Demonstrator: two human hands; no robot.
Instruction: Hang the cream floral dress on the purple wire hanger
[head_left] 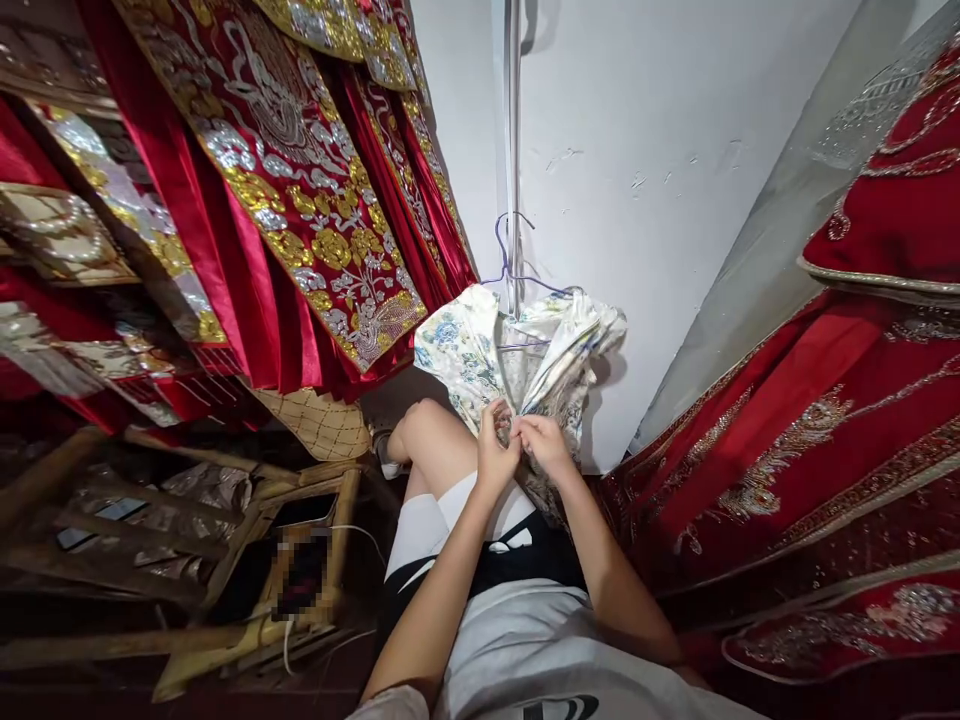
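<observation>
Under the hanger (pixel 517 272), left hand (pixel 495 452) and right hand (pixel 547 446) grips pinch floral dress (pixel 466 352).

On your left hang red robes (pixel 247 200) thick with gold and silver embroidery; on your right lies more red embroidered cloth (pixel 825 430). Ahead of you a metal pole (pixel 513 130) runs up the white wall (pixel 660 150). Low on your left stands a wooden frame (pixel 341 520), a woven panel (pixel 322 425) close beside it

glossy floral satin garment (pixel 480 350) on thin wire hanger (pixel 510 270); shiny red satin robes (pixel 247 260) with metallic embroidery; matt wall (pixel 637 150)
</observation>
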